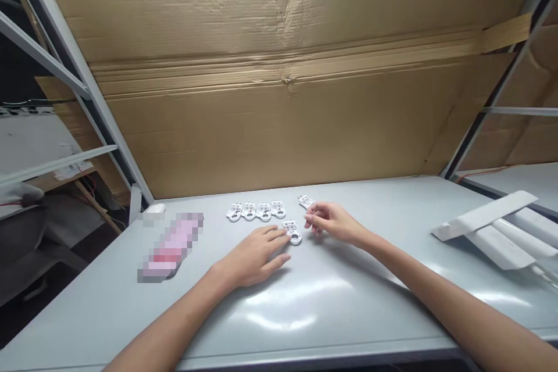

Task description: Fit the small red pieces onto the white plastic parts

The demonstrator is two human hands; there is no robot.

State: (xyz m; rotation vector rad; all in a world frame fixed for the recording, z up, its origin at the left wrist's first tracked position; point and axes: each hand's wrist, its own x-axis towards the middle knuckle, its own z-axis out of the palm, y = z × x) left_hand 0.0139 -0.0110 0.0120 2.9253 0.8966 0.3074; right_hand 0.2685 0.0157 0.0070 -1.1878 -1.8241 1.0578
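Observation:
A small white plastic part [293,233] with a ring-shaped end lies on the grey table between my hands. My left hand [260,251] rests with outstretched fingers at its left side, the fingertips touching its edge. Just right of the part, my right hand [331,222] is curled with thumb and fingers pinched together; whatever they hold, if anything, is too small to make out. Behind the right fingers lies another white part [306,201], partly covered by the hand. Several similar white parts [256,211] stand side by side in a row beyond my left hand.
At the left lies a blurred pink object [176,244], with a small white object [156,209] behind it. Long white pieces [492,226] are stacked at the right. A cardboard wall [279,128] closes the back of the grey table [349,325], between metal frame posts.

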